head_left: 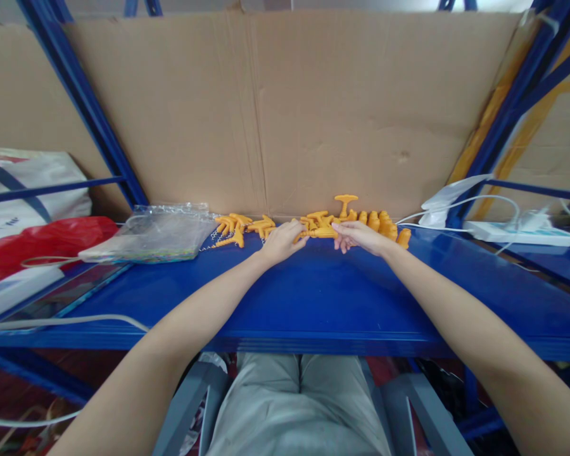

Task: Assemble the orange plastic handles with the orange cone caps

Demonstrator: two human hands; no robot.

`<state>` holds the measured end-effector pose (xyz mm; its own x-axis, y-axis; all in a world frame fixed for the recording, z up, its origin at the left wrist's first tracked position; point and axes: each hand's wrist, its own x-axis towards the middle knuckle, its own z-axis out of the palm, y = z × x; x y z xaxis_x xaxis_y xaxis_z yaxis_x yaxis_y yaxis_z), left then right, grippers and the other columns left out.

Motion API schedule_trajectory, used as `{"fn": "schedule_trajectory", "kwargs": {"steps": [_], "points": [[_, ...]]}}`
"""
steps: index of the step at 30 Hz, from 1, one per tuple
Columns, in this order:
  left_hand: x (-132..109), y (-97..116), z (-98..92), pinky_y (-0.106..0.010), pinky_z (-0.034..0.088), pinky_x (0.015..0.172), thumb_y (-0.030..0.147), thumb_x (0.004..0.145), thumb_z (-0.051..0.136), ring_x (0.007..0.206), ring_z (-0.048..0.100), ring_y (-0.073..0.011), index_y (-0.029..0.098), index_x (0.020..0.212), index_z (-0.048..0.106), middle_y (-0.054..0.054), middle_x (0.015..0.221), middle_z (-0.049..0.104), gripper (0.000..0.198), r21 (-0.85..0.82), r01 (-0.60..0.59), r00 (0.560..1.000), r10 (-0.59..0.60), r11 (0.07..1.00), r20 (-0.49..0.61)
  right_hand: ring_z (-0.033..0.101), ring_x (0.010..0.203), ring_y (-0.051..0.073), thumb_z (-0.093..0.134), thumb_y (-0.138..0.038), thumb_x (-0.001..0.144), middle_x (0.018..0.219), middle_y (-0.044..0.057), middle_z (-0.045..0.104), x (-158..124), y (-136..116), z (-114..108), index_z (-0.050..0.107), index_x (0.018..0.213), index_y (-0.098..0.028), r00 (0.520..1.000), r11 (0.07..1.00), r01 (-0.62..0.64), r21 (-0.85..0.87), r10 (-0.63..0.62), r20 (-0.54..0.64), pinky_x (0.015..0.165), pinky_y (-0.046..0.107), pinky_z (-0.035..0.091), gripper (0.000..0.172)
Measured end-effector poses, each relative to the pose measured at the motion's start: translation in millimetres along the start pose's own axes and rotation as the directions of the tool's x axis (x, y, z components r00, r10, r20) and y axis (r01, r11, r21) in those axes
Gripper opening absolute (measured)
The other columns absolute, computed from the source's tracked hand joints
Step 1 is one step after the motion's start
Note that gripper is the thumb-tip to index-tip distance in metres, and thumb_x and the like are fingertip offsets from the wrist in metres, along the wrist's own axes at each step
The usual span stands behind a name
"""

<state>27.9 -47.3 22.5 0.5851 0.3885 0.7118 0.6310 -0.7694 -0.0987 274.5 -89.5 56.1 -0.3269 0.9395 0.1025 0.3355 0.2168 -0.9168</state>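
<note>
The one view comes from a camera on the person's head, looking forward and down. It sits above the lap [299,405], which shows at the bottom middle, while the forearms [209,304] run in from the lower corners. The front edge of the desk [304,291] is near; the hands [279,243] are farther off, small, around the centre. Beyond, the cardboard [361,114] faces the camera nearly square-on across the upper half. The wide field takes in blue posts [80,95] on both sides, leaning outward toward the top.
</note>
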Motion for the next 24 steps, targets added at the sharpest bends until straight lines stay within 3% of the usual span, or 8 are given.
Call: {"fn": "schedule_trajectory", "kwargs": {"steps": [14,21,24], "points": [[0.1,-0.7,0.7,-0.032,0.053,0.082,0.029,0.093,0.058,0.091,0.067,-0.0202,0.019,0.099,0.065,-0.007,0.096,0.069,0.013,-0.012,0.020,1.000,-0.020,1.000,-0.001,0.058,0.053,0.011,0.054,-0.057,0.095,0.066,0.008,0.068,-1.7,-5.1,5.5,0.059,0.075,-0.018,0.990,0.985,-0.138,0.101,0.138,0.013,0.050,0.023,0.046,0.045],[0.7,-1.7,0.4,-0.031,0.053,0.080,0.028,0.093,0.057,0.087,0.066,-0.0193,0.019,0.096,0.065,-0.007,0.093,0.068,0.012,-0.037,0.016,1.000,-0.017,0.999,-0.005,0.066,0.063,0.010,0.067,-0.037,0.092,0.094,0.007,0.074,0.3,1.2,2.7,0.061,0.094,-0.019,0.995,0.979,-0.088,0.186,0.080,0.052,0.051,0.018,0.051,0.019],[0.8,-1.5,0.6,-0.030,0.052,0.080,0.028,0.093,0.057,0.087,0.066,-0.0189,0.019,0.095,0.065,-0.006,0.093,0.068,0.012,-0.036,0.013,1.000,-0.014,0.999,-0.010,0.066,0.064,0.010,0.068,-0.033,0.091,0.095,0.007,0.075,1.4,2.3,2.5,0.062,0.094,-0.018,0.997,0.980,-0.075,0.182,0.068,0.044,0.052,0.017,0.052,0.016]]}}
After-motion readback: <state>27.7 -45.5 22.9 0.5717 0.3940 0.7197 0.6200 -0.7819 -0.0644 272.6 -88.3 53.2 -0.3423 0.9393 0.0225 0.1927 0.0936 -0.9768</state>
